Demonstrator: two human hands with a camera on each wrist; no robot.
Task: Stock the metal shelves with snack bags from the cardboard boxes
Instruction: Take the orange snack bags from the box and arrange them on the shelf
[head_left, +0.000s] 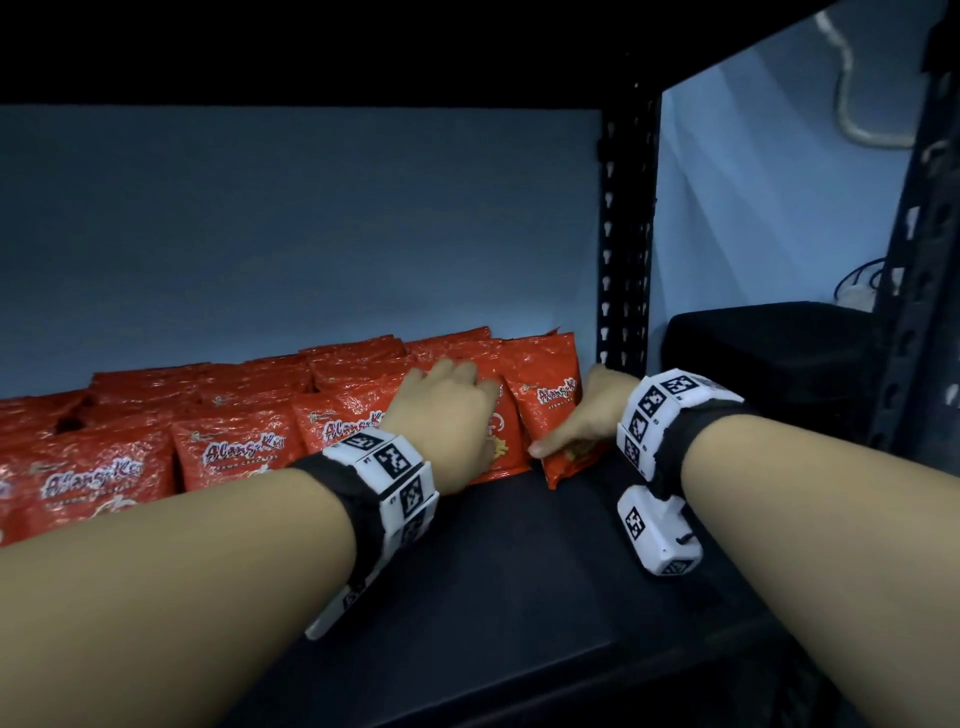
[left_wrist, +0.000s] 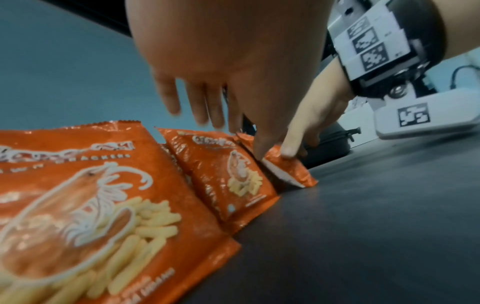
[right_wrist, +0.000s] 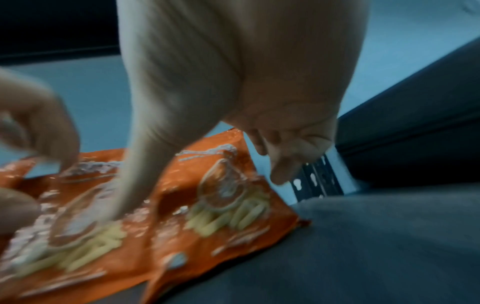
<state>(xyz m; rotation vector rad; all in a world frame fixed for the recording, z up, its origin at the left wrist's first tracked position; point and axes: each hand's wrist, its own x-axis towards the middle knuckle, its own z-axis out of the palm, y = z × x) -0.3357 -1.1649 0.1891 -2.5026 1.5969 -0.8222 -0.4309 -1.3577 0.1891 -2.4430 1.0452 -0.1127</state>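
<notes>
A shop stockroom — black metal shelving (head_left: 626, 234) lined with identical snack bags (head_left: 239, 452).

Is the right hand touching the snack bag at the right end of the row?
Touching. In the head view, the right hand holds the rightmost snack bag, with its thumb lying across the front.

Red-orange snack bags (head_left: 239, 452), printed with white script, a prawn and pale cracker sticks, stand in leaning rows along the back of the dark metal shelf (head_left: 519, 561), filling its left and middle. The end bag (head_left: 550, 410), nearest the right rear post, is tilted, its lower corner on the shelf. The next bag (head_left: 501, 447) leans just beside it, touching.
</notes>
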